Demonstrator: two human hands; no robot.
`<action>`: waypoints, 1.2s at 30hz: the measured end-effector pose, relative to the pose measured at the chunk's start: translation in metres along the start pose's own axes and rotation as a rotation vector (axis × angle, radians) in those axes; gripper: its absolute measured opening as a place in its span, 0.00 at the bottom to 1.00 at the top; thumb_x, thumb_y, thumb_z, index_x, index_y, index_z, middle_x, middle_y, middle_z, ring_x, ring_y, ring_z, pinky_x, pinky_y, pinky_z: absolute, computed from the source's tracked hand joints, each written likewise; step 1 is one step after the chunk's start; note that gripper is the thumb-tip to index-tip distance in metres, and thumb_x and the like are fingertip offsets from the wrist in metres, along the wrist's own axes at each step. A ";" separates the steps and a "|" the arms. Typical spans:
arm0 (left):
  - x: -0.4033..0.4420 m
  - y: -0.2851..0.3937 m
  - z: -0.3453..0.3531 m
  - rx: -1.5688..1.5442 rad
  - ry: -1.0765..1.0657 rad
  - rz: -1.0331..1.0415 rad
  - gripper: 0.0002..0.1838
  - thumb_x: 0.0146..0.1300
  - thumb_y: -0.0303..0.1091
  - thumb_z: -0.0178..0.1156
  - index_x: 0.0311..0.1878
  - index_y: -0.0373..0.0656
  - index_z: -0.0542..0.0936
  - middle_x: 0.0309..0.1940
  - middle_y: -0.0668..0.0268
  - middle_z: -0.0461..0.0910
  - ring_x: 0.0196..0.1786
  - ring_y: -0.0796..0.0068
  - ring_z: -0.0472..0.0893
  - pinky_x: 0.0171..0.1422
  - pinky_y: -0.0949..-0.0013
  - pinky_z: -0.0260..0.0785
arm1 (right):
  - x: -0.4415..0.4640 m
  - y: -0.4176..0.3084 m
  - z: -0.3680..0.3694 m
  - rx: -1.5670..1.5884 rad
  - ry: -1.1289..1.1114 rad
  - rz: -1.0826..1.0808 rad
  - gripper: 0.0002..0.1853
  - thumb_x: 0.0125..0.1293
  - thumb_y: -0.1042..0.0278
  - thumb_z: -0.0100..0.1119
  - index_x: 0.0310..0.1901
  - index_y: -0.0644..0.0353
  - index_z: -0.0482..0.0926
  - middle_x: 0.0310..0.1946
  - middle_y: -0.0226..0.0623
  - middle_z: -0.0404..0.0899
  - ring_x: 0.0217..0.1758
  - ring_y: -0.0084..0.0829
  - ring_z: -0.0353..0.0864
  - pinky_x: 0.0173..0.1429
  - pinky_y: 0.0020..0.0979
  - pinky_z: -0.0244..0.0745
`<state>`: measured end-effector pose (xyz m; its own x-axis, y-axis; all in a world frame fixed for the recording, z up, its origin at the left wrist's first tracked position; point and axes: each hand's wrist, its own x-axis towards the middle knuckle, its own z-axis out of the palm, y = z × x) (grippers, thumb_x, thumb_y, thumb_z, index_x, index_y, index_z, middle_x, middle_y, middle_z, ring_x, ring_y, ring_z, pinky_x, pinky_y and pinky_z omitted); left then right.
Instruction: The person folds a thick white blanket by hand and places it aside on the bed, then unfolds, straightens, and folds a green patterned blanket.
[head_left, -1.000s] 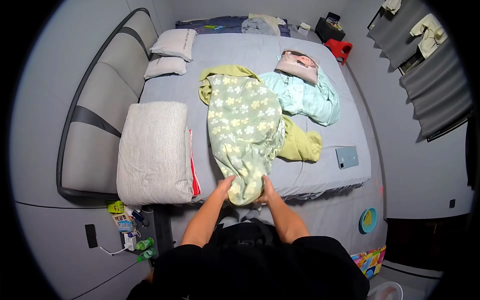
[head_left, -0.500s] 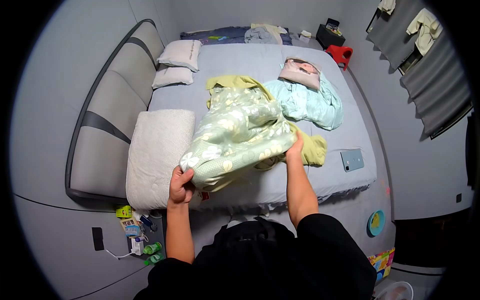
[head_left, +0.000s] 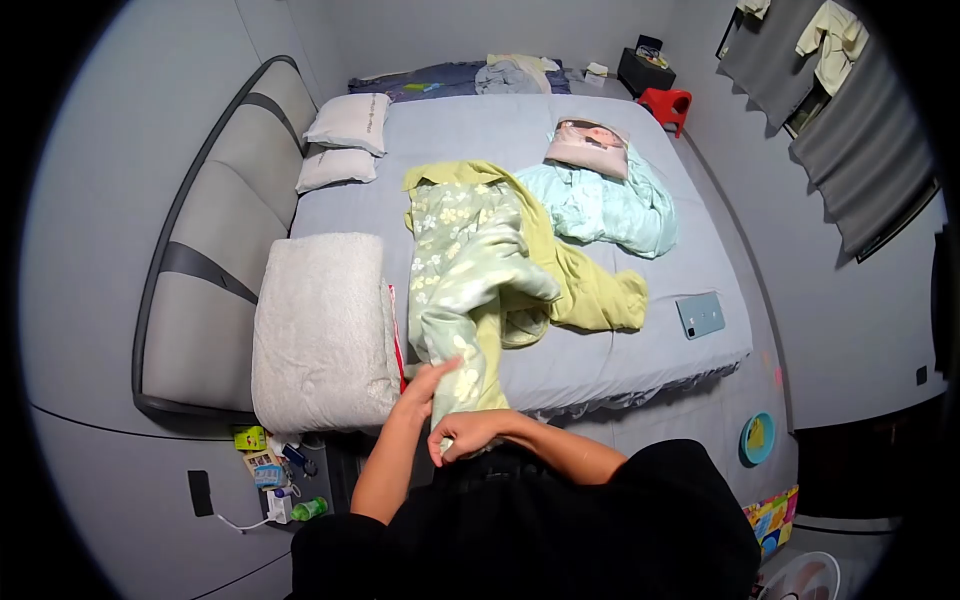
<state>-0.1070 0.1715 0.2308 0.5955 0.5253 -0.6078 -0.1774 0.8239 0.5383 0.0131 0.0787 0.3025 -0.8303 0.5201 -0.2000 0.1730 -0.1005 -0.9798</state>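
Nearest, by the edge of the bed (head_left: 585, 368), the end of a flower-patterned quilt (head_left: 465, 275) is gripped by the curled fingers of the right hand (head_left: 468, 430). The left hand (head_left: 428, 388) is laid along the quilt's left side; whether cloth is pinched by its fingers cannot be told. Half a second ago the hands were held wide apart, the edge stretched between them; now they have been brought close together, and the near end has been drawn into a narrow strip. More lime-green lining has been exposed, so that end is judged to be gathered, while the rest is left spread loosely on the bed.

On a green bottle (head_left: 310, 508) and a yellow-green box (head_left: 250, 437), no lettering can be made out. No writing is seen on the folded beige blanket (head_left: 322, 335), nor can any brand be read on the tablet (head_left: 700, 315). Farther off, a picture is carried by the printed pillow (head_left: 590, 148); the dark marks on a pale pillow (head_left: 348, 123) are too small to be read.
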 end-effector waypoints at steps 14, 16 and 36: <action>-0.120 0.076 0.069 0.521 -0.258 0.569 0.38 0.43 0.19 0.61 0.64 0.31 0.69 0.55 0.57 0.78 0.59 0.65 0.77 0.65 0.64 0.67 | -0.078 0.091 -0.136 1.676 1.117 0.027 0.53 0.57 0.24 0.55 0.75 0.50 0.52 0.65 0.47 0.67 0.69 0.51 0.64 0.69 0.60 0.62; -0.142 0.081 0.052 0.460 -0.387 0.594 0.42 0.40 0.19 0.62 0.67 0.30 0.66 0.58 0.55 0.77 0.61 0.62 0.76 0.68 0.63 0.64 | -0.061 0.096 -0.150 1.568 0.797 -0.405 0.49 0.60 0.24 0.49 0.73 0.52 0.58 0.71 0.46 0.62 0.73 0.51 0.61 0.73 0.61 0.55; -0.005 0.019 0.027 0.130 0.089 0.254 0.47 0.66 0.43 0.63 0.75 0.40 0.41 0.70 0.54 0.59 0.71 0.57 0.65 0.66 0.50 0.70 | -0.024 0.039 -0.098 -0.884 1.097 -0.050 0.25 0.66 0.48 0.52 0.58 0.55 0.77 0.57 0.44 0.78 0.61 0.46 0.75 0.69 0.42 0.65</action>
<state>-0.0920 0.1788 0.2598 0.4726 0.7325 -0.4900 -0.2070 0.6327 0.7462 0.0920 0.1457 0.2702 -0.0874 0.9355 0.3424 0.7670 0.2826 -0.5761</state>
